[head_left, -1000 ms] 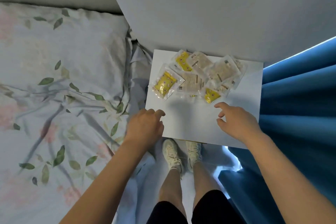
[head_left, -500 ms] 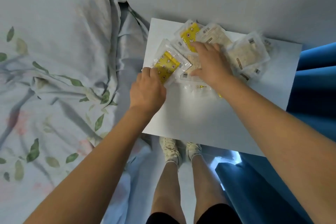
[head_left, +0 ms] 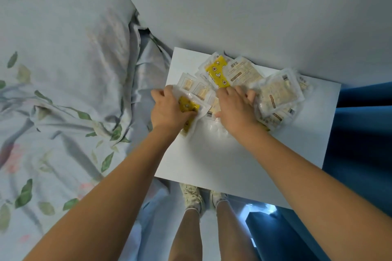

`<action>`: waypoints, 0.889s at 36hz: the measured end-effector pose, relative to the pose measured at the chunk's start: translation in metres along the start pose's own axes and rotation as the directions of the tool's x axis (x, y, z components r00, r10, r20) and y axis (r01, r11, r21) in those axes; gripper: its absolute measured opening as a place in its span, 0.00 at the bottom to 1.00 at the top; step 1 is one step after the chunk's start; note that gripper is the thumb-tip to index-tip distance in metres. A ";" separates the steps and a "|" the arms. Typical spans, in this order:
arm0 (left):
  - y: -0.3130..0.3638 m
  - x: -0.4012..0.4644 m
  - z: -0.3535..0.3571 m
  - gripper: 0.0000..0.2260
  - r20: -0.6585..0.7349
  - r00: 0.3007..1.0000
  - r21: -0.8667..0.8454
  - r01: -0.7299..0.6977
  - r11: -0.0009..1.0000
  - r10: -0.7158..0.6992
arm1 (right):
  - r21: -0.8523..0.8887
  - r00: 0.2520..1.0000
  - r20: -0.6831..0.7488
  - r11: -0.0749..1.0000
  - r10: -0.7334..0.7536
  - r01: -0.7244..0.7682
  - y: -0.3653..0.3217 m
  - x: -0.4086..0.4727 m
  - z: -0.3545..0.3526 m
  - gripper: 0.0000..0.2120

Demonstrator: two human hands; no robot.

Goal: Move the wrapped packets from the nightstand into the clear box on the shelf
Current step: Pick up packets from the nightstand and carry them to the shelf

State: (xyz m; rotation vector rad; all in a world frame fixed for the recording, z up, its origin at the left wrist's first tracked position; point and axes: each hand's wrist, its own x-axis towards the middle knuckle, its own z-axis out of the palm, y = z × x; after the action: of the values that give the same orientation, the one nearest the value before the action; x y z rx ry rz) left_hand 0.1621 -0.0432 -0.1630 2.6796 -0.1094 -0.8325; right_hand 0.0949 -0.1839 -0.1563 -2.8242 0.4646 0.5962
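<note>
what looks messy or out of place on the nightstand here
Nothing looks spilled or torn. The wrapped packets lie in a loose, overlapping heap at the back of the white nightstand, pointing every way. The left hand grips a yellow packet, crumpling its wrapper; the right hand presses on the heap.

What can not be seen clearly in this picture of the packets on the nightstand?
- Clear box and shelf: outside the head view, not visible.
- Packets under the right hand: covered by the hand, count unclear.
- Yellow packet in the left hand: partly hidden by the fingers.
- Printed text on the pale packets: too small and blurred.
- Nightstand body: only its top shows.
</note>
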 end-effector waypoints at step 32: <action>0.004 -0.089 0.000 0.15 0.314 0.946 -0.916 0.281 0.285 0.077 | 0.855 0.948 0.319 0.435 -0.013 -0.282 -0.010 -0.071 -0.030 0.13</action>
State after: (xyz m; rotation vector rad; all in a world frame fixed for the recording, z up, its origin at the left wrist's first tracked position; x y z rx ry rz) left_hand 0.0887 -0.0319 -0.1138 1.3558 0.4052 -0.9160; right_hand 0.0475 -0.1641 -0.0974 -1.6312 0.6960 0.5329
